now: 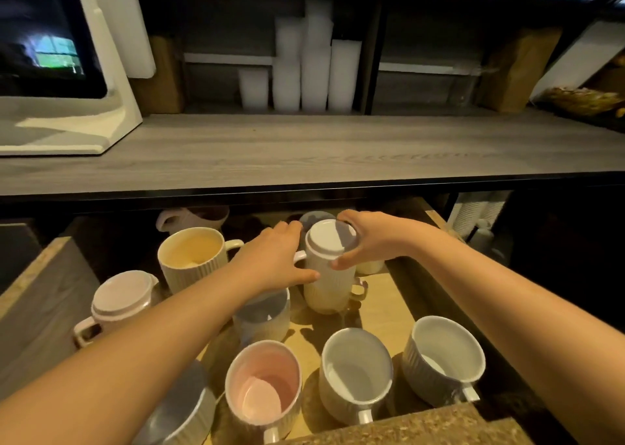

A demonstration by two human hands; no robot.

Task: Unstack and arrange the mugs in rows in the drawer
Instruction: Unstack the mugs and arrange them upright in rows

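An upside-down white ribbed mug (329,251) tops a stack on a cream mug (326,295) in the middle of the open wooden drawer (385,306). My right hand (368,238) grips the top mug's base from the right. My left hand (274,258) rests against its left side by the handle, thumb on the wall. Around the stack stand a yellow-lined mug (191,251), an inverted pink mug (118,304), a grey mug (263,316) under my left forearm, a pink-lined mug (263,380) and two white-lined mugs (355,366) (446,353).
More mugs (192,219) sit in shadow at the drawer's back, under a grey countertop (304,150). The drawer's front edge (422,424) is chipboard. A white appliance (67,72) stands at the counter's left; stacked white cups (304,69) fill the shelf behind.
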